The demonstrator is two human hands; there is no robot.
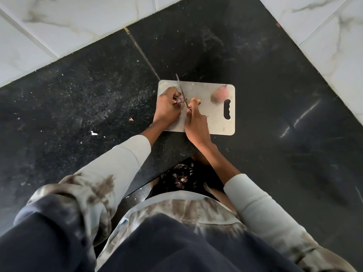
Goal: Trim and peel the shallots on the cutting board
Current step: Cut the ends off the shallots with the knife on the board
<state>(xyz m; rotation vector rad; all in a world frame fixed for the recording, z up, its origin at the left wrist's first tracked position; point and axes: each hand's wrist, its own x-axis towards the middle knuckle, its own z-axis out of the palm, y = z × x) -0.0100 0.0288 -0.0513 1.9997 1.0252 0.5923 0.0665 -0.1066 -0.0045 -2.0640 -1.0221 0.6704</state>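
Purple shallot (pixel 180 99) pinched by left hand (pixel 167 107) on cutting board (pixel 216 122); right hand (pixel 196 124) gripping knife (pixel 181 90)

Speckled black stone counter (pixel 78 95) meets white marble-veined wall tiles (pixel 59 26), daylight glinting.

Bright even daylight, streaky glare on the black counter (pixel 298 118) at right, edges bent by wide-angle lens, sharp focus
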